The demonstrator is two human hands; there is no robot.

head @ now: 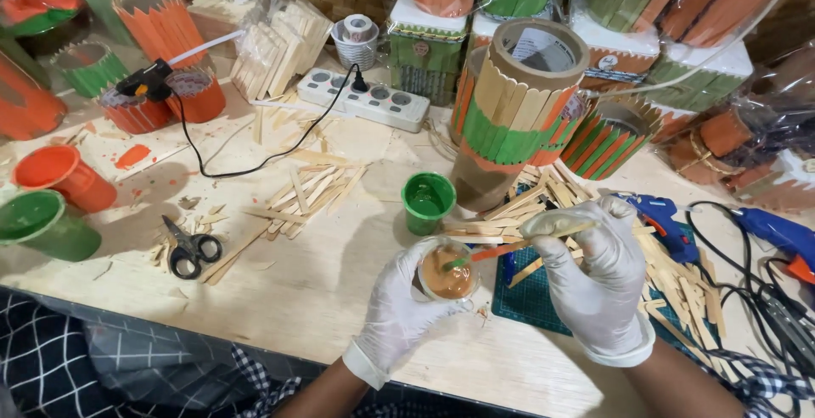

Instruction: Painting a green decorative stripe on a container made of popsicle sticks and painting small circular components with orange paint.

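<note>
Head view, looking down on a wooden worktable (340,291) crowded with craft stuff. Biggest item: a cardboard tube clad in orange, green and plain sticks (518,104), upper centre-right, standing upright. Finished stick-covered pots (161,19) fill the upper left and top edge. White power strip (365,97) sits top centre, black cord trailing off it. Loose heap of plain wooden sticks (310,193) lies mid-frame; blue glue gun (662,223) to the right on a green cutting mat (526,299). Green paint cup (428,201) stands centre, black scissors (191,248) lower left. Lower centre, the gloved left hand (399,308) is curled around a small clear cup of orange paint (448,272), lifted above the table. Gloved right hand (594,274) pinches a wooden stick (518,244), its orange-and-green tip touching the cup rim. Risk as I see it: the cup tips or paint drips onto the mat, since it's held in the air and poked sideways.
</note>
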